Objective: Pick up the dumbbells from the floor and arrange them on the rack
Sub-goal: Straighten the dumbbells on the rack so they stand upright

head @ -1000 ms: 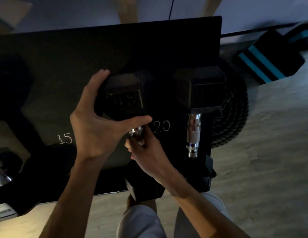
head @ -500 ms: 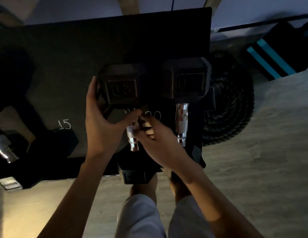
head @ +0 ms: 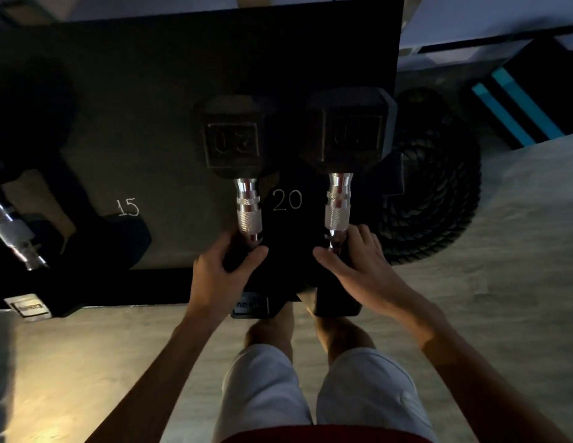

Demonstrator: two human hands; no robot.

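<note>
Rope coil (head: 438,199) beside racked dumbbells (head: 352,132)

Two black matt rubber hex dumbbells (head: 237,174) with shiny knurled chrome handles, dark matt rack shelf (head: 134,91), thick braided black rope (head: 438,193), pale smooth floor (head: 502,251).

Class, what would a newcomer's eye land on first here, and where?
The left dumbbell and right dumbbell, chrome handles gleaming, lie side by side on the dark rack, flanking its 20 mark. The left hand and right hand each grip a near head. A coiled rope lies right of the rack.
</note>
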